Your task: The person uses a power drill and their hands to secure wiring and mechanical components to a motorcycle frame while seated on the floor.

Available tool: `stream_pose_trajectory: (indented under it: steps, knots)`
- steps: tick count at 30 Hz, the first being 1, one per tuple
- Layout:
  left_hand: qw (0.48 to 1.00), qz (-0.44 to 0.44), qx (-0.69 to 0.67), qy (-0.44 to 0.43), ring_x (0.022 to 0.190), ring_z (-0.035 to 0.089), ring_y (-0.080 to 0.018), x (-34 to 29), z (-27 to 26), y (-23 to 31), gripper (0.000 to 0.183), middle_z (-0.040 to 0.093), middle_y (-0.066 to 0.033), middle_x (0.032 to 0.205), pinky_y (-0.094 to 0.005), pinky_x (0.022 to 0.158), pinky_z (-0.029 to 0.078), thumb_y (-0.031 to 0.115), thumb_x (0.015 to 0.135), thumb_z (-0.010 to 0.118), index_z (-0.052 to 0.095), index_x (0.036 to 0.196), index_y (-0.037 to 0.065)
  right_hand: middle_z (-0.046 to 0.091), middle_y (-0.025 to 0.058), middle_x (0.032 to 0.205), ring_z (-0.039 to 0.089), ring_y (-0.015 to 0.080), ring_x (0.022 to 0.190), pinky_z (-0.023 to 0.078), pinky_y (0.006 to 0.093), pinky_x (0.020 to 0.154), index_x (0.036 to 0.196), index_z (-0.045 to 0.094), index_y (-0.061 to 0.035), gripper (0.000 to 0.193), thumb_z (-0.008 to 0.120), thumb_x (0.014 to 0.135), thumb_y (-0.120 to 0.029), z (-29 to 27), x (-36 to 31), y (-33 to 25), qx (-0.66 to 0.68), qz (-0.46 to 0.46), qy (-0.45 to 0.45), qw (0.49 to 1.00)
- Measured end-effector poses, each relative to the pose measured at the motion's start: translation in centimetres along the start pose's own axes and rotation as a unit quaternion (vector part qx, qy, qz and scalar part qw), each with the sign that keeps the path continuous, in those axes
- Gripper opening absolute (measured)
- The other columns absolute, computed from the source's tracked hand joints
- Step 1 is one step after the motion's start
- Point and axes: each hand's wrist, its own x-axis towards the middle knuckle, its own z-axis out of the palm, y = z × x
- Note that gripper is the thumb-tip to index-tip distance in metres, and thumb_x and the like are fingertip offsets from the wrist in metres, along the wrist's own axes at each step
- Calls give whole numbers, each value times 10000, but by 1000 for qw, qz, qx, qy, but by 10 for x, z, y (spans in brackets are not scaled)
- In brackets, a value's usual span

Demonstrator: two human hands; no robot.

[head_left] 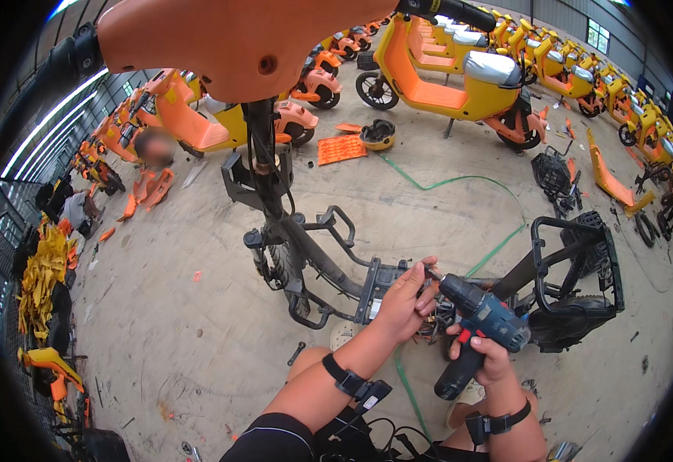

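My right hand (492,359) is wrapped round the grip of a blue and black cordless drill (486,312), which points up and to the left. At its front a short dark bit (432,272) sticks out of the chuck. The fingers of my left hand (407,302) are pinched together at this bit; the exact contact is partly hidden. Just beyond both hands stands a stripped scooter frame (325,266), black and without its body panels, with an orange front cover (236,46) at its handlebar. Loose wires (431,329) show in the frame beneath the drill.
Rows of orange and yellow scooters (444,85) stand behind. An orange crate-like panel (342,149) and a yellow helmet (379,135) lie on the floor. A green hose (498,183) runs past the frame. Yellow parts (46,273) are heaped at left; a black basket (552,171) lies right.
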Motion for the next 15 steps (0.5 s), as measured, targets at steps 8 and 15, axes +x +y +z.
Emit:
stream_pose_trajectory:
  steps: [8, 15]
  knots:
    - [996, 78, 29, -35, 569, 406, -52, 0, 33, 51, 291, 615, -17, 1059, -215, 526, 376, 295, 1072, 484, 577, 1270, 103, 675, 191, 1102, 666, 225, 766, 558, 352, 729, 1345, 515, 31, 593, 682, 810, -159, 37, 28, -6, -54, -66, -67, 994]
    - [976, 208, 46, -40, 568, 427, -52, 12, 62, 127, 312, 641, -2, 1011, -221, 514, 369, 324, 1061, 505, 568, 1274, 104, 669, 176, 1116, 645, 189, 793, 548, 341, 738, 1272, 560, 24, 502, 685, 829, -179, 106, 89, -23, -64, -83, -127, 986]
